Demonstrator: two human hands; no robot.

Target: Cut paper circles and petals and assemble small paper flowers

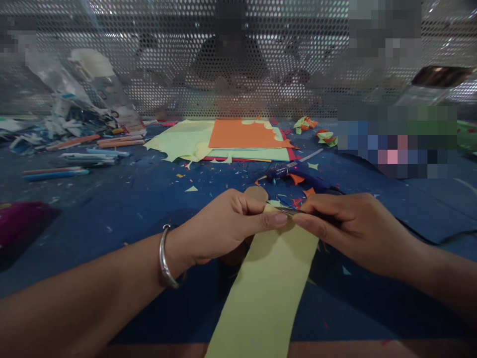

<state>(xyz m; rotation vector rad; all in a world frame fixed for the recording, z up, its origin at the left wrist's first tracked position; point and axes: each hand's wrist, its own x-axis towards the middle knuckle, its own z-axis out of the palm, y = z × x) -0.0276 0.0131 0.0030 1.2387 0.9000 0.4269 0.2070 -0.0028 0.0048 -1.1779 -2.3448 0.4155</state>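
Observation:
A long pale yellow-green paper strip point(274, 278) runs from my fingers down past the near table edge. My left hand point(238, 219) pinches its upper end between thumb and fingers. Closed around what looks like a pair of scissors, my right hand point(346, 228) meets the strip's upper right corner. The thin metal blades of the scissors point(283, 211) lie across the strip's top edge, close to my left thumb; their handles are hidden in my right hand. A round tan piece point(256, 194) shows just behind my left fingers.
Stacked coloured sheets, an orange sheet point(246, 134) uppermost, lie at the back. A blue glue gun point(290, 171) with a cable rests behind my right hand. Rolled paper sticks point(93, 158), a bottle point(108, 89) and a magenta object point(24, 221) are left. Scraps dot the blue table point(149, 199).

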